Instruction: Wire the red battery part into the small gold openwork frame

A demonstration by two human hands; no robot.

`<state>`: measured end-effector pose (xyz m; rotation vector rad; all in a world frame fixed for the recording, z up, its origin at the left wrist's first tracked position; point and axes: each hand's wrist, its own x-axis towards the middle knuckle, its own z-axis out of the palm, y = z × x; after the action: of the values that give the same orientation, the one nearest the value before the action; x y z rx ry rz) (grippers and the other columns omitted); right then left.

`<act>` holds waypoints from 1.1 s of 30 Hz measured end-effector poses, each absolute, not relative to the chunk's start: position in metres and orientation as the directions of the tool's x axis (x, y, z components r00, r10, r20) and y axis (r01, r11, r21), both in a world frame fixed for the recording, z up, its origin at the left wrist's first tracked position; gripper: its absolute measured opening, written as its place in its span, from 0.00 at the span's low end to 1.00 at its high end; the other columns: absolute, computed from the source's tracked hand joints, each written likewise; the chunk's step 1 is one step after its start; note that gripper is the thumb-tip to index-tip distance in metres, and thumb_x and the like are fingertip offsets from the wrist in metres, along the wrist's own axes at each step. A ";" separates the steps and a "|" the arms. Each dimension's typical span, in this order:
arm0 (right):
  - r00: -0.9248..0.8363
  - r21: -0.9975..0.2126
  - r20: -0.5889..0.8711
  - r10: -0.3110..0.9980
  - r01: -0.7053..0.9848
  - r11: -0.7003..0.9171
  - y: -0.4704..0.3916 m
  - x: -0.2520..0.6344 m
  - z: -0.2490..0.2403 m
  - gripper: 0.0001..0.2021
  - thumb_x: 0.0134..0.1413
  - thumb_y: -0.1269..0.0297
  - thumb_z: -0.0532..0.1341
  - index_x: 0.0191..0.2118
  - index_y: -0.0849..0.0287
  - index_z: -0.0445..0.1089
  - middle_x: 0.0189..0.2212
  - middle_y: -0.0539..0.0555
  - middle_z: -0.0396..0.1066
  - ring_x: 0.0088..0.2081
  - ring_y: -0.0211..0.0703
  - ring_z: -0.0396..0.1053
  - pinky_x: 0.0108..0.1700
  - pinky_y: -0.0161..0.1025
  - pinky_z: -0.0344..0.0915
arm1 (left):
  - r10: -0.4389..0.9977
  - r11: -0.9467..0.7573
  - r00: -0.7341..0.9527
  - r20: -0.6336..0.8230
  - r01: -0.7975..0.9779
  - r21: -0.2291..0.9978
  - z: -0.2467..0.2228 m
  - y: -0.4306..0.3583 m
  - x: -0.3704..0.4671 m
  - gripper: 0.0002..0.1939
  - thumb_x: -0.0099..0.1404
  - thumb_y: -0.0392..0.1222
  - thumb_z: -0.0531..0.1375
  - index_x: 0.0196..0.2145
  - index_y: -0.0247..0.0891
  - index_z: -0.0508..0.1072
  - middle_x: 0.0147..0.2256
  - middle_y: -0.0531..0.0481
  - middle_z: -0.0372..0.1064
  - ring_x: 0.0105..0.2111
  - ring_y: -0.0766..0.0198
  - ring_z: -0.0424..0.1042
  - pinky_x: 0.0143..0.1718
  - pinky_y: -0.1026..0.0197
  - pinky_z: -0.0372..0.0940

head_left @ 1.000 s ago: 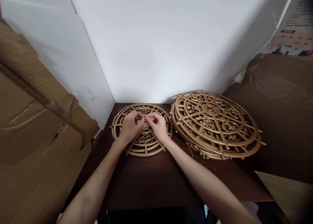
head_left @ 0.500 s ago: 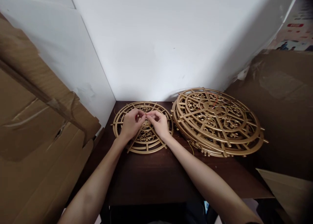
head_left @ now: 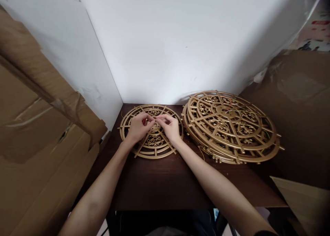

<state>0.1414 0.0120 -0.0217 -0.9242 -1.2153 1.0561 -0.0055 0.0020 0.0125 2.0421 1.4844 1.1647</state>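
A round gold openwork disc (head_left: 154, 156) lies flat on the dark brown table. Over its middle, my left hand (head_left: 139, 126) is closed in a pinch, with a bit of something red showing between its fingers. My right hand (head_left: 169, 126) pinches right beside it, fingertips nearly touching those of the left. Whatever thin thing is between the fingertips is too small to name. To the right stands a stack of larger-looking gold openwork discs (head_left: 233, 139), with thin yellow and red wires on top.
The dark table (head_left: 162, 184) ends at a front edge near my body. A white wall (head_left: 165, 50) rises behind. Brown cardboard (head_left: 38, 150) leans at the left, and more cardboard (head_left: 299, 119) stands at the right. A thin yellow wire lies by the stack.
The view has shifted slightly. Both hands remain over the disc's middle, still pinching, with their fingertips slightly rearranged.
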 end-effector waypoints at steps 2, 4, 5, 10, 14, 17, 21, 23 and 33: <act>0.034 -0.956 0.258 0.966 -0.133 0.260 0.012 0.142 -0.022 0.07 0.43 0.62 0.66 0.29 0.60 0.75 0.23 0.49 0.71 0.23 0.35 0.61 0.28 0.34 0.59 | 0.927 -0.333 0.058 0.371 0.582 0.742 0.014 0.002 -0.006 0.06 0.56 0.40 0.61 0.27 0.36 0.75 0.22 0.54 0.66 0.22 0.69 0.58 0.25 0.64 0.54; 0.032 -0.958 0.251 0.967 -0.133 0.253 0.012 0.142 -0.022 0.08 0.43 0.61 0.66 0.29 0.59 0.76 0.23 0.49 0.72 0.23 0.36 0.62 0.29 0.35 0.61 | 0.949 -0.272 -0.014 0.314 0.467 0.841 0.015 0.004 -0.006 0.05 0.55 0.39 0.60 0.29 0.36 0.74 0.25 0.52 0.70 0.21 0.69 0.58 0.23 0.65 0.53; 0.030 -0.959 0.249 0.968 -0.132 0.251 0.012 0.142 -0.022 0.08 0.43 0.61 0.66 0.29 0.59 0.76 0.23 0.49 0.72 0.24 0.36 0.64 0.30 0.35 0.62 | 0.963 -0.232 -0.047 0.267 0.366 0.901 0.015 0.005 -0.006 0.06 0.55 0.38 0.58 0.31 0.36 0.73 0.27 0.51 0.72 0.21 0.70 0.57 0.21 0.65 0.53; 0.016 -0.963 0.231 0.973 -0.137 0.231 0.013 0.141 -0.023 0.08 0.43 0.61 0.66 0.30 0.59 0.76 0.24 0.50 0.74 0.24 0.36 0.65 0.30 0.35 0.63 | 0.994 -0.042 -0.105 0.028 -0.128 0.991 0.014 0.011 -0.011 0.14 0.49 0.31 0.53 0.36 0.38 0.63 0.35 0.47 0.75 0.20 0.71 0.59 0.17 0.69 0.51; 0.014 -0.959 0.226 0.974 -0.172 0.225 0.015 0.142 -0.024 0.08 0.42 0.60 0.67 0.30 0.58 0.76 0.25 0.50 0.75 0.23 0.36 0.64 0.30 0.35 0.63 | 0.998 -0.031 -0.063 0.019 -0.205 0.978 0.017 0.010 -0.016 0.18 0.46 0.27 0.52 0.37 0.37 0.63 0.40 0.44 0.74 0.27 0.68 0.66 0.21 0.69 0.56; -0.010 -0.962 0.233 0.973 -0.146 0.229 0.015 0.143 -0.024 0.08 0.43 0.60 0.67 0.30 0.58 0.76 0.23 0.50 0.74 0.24 0.36 0.64 0.30 0.35 0.63 | 0.999 -0.021 0.020 0.027 -0.257 0.966 0.021 0.007 -0.018 0.24 0.48 0.25 0.55 0.44 0.38 0.63 0.45 0.42 0.73 0.34 0.66 0.71 0.28 0.67 0.63; -0.077 -0.965 0.252 0.965 -0.089 0.245 0.012 0.142 -0.022 0.07 0.44 0.61 0.66 0.29 0.58 0.76 0.23 0.49 0.72 0.24 0.36 0.64 0.29 0.34 0.62 | 0.994 -0.033 0.085 0.067 -0.352 0.935 0.024 0.004 -0.016 0.31 0.55 0.26 0.60 0.54 0.41 0.56 0.48 0.41 0.71 0.41 0.62 0.75 0.42 0.59 0.69; -0.094 -0.964 0.262 0.961 -0.074 0.255 0.011 0.142 -0.022 0.06 0.44 0.62 0.66 0.29 0.58 0.75 0.23 0.49 0.72 0.24 0.36 0.63 0.29 0.34 0.61 | 0.994 -0.044 0.077 0.081 -0.391 0.920 0.024 0.003 -0.015 0.31 0.57 0.27 0.61 0.55 0.41 0.54 0.47 0.40 0.72 0.42 0.60 0.76 0.46 0.56 0.69; -0.084 -0.956 0.293 0.952 -0.040 0.290 0.013 0.142 -0.026 0.07 0.47 0.60 0.64 0.30 0.58 0.74 0.21 0.48 0.69 0.23 0.35 0.60 0.28 0.34 0.60 | 0.993 -0.033 0.091 0.074 -0.391 0.920 0.018 0.001 -0.007 0.33 0.57 0.30 0.65 0.54 0.39 0.53 0.48 0.37 0.74 0.42 0.56 0.77 0.49 0.47 0.69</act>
<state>0.1416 0.0125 -0.0258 -0.9249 -1.3790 1.0623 -0.0069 0.0014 0.0184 0.9951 0.8118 1.3352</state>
